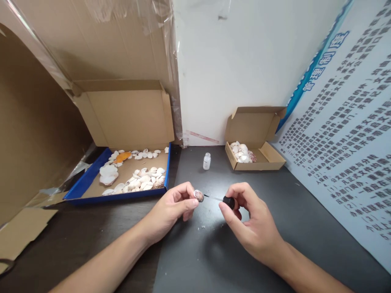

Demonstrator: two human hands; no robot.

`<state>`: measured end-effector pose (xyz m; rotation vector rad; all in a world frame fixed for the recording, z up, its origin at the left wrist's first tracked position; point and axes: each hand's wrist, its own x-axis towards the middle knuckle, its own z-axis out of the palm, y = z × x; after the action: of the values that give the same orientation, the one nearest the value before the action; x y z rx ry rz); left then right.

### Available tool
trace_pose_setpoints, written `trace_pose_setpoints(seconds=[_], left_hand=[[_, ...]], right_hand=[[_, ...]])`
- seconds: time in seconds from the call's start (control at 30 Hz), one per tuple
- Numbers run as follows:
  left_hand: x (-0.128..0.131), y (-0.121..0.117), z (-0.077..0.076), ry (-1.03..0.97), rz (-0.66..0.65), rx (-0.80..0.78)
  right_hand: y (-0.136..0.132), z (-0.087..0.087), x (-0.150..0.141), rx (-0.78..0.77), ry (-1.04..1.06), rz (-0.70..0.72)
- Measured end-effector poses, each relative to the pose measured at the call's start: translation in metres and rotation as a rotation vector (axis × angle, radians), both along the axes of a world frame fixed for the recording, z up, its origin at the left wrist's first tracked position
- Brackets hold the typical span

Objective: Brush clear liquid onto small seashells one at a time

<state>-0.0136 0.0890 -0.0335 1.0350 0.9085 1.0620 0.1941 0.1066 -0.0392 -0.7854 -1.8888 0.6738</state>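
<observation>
The left hand point(175, 203) holds a small shell point(199, 196) between the thumb and the bent forefinger; these fingertips are nearly together, with only the shell in the gap, and it stands out past them on the side of the other hand. The right hand point(249, 219) pinches a black cap point(228, 202) between thumb and fingers, and from this cap a thin brush point(215, 198) points toward the left fingertips; its dark tip is at the edge of the shell, but I cannot tell if it touches. I judge that the shell is very light and stiff, perhaps brittle at its thin rim, and that it can become slippery if its surface is wet; so it seems best to take it lightly by the edges. The cap looks hard and easy to grip around its side, while the brush stem is probably flexible. Beyond the fingers, between the two hands, stands a small bottle point(207, 161), upright and without cap; it has marks on it, too small for reading. Beyond the left fingers and to their left, a blue-walled box point(88, 173) holds many loose shells point(146, 181); beyond the right fingers, a cardboard box point(256, 166) holds some more. On the poster point(342, 134) to the right of the right fingers, the large characters 管理制度 are readable, above numbered lines of smaller Chinese text.
</observation>
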Motion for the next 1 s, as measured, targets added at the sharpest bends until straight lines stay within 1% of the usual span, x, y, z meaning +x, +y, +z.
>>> trace_pose_setpoints(seconds=[0.3, 0.47, 0.7, 0.87, 1.0], left_hand=[[0.0012, -0.0008, 0.0023, -0.033, 0.014, -0.057], [0.0017, -0.0013, 0.0031, -0.065, 0.001, -0.084], [0.0009, -0.0007, 0.0015, -0.062, -0.024, -0.078], [0.0014, -0.0013, 0.0022, -0.053, -0.027, -0.069], [0.0019, -0.0013, 0.0020, -0.037, -0.019, -0.060]], right_hand=[[-0.0025, -0.0030, 0.0025, 0.014, 0.039, 0.089], [-0.0011, -0.0030, 0.0013, 0.015, 0.024, 0.065], [-0.0006, -0.0030, 0.0013, 0.000, 0.017, 0.057], [-0.0017, -0.0022, 0.0008, 0.023, 0.005, 0.069], [-0.0017, 0.0005, -0.0001, 0.048, -0.031, 0.032]])
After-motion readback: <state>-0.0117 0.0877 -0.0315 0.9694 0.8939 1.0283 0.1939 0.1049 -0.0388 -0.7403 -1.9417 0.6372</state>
